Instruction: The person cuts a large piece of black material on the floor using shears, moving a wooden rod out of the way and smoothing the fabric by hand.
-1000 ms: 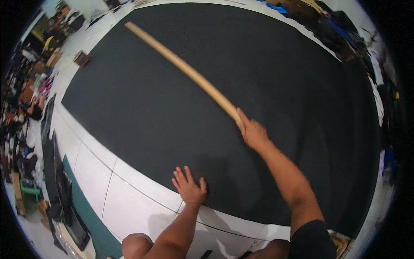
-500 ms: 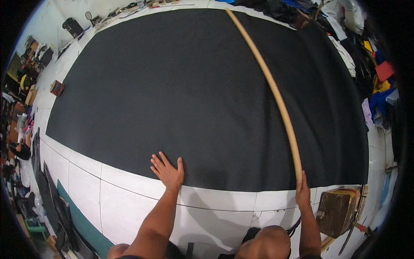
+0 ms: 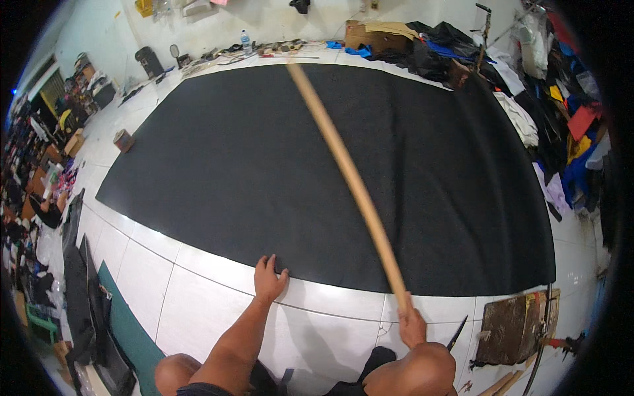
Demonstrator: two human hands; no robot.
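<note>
Right hand (image 3: 412, 327) grips the stick (image 3: 360, 191) by its near end, rest slants over the sheet (image 3: 218, 165); left hand (image 3: 269, 282) at sheet edge, can't tell if pinching.

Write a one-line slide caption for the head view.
The right hand grips a long stick slanting across a black sheet; the left hand rests at the sheet's near edge.

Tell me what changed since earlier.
Since the first picture, the right hand drew back toward the person with the wooden stick, past the near edge of the black sheet. The left hand moved back to that edge, fingers less spread. The stick stays gripped; the sheet stays spread out.
</note>
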